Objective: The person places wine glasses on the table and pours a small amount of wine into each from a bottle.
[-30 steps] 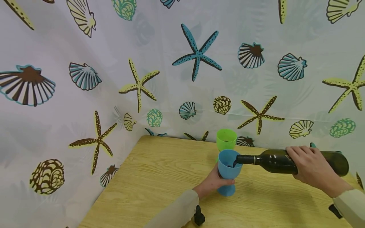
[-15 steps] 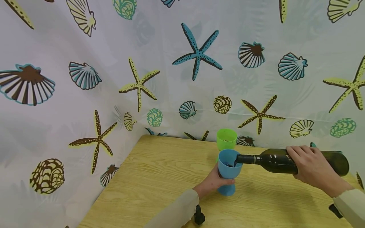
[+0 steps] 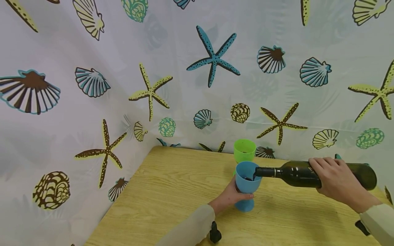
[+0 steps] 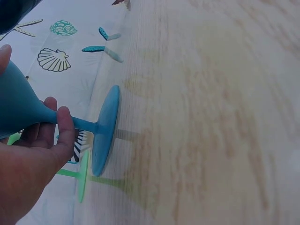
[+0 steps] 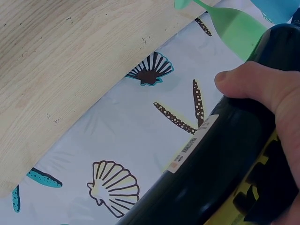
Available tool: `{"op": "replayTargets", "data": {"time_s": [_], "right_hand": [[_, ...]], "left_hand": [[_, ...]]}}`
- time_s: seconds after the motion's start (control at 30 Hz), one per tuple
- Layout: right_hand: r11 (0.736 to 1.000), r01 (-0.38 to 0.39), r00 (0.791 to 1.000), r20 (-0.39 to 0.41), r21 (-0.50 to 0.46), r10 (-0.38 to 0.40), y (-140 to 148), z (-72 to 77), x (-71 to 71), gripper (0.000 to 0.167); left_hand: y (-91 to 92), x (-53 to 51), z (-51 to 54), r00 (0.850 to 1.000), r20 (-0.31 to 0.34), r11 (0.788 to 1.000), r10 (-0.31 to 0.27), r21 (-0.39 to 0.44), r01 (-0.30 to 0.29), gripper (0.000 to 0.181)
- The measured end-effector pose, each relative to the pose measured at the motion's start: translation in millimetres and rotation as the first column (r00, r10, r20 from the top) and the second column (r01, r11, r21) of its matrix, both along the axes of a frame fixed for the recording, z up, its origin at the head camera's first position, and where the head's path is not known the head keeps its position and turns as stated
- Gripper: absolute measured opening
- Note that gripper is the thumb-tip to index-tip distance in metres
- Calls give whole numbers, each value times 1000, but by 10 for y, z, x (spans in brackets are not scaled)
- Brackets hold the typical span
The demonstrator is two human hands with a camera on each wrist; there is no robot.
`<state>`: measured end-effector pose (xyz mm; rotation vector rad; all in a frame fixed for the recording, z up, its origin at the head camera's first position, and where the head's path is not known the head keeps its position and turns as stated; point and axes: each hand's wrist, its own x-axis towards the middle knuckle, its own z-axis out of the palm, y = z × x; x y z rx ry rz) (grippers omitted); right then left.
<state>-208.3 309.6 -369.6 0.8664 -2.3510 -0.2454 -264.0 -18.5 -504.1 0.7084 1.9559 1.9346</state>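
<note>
My left hand point(image 3: 230, 197) grips a blue plastic goblet point(image 3: 248, 184) at the stem, just below the bowl. In the left wrist view the fingers curl round that stem point(image 4: 84, 124), above the round foot. My right hand point(image 3: 337, 176) holds a dark wine bottle point(image 3: 297, 174) round its body, nearly level, neck pointing left. The bottle's mouth sits over the goblet's right rim. Dark liquid runs from it and shows inside the bowl. In the right wrist view, the thumb lies across the bottle point(image 5: 211, 159), which has a small white label.
A green goblet point(image 3: 244, 149) stands just behind the blue one, with something dark inside. The wooden table point(image 3: 172, 184) ends at a curtain point(image 3: 172, 41) printed with shells and starfish, behind and at the left. Black straps point(image 3: 214, 233) hang at both wrists.
Dark liquid in the blue goblet shows a little more than a second ago. Both hands, the bottle and the goblets stay in place.
</note>
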Motion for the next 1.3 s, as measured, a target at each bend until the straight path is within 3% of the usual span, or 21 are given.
{"op": "replayTargets", "data": {"time_s": [1.3], "right_hand": [[1000, -6, 1000, 12, -9, 6, 2, -3, -1, 96]], "left_hand": [[-12, 16, 25, 1000, 26, 1000, -8, 4, 8, 80]]}}
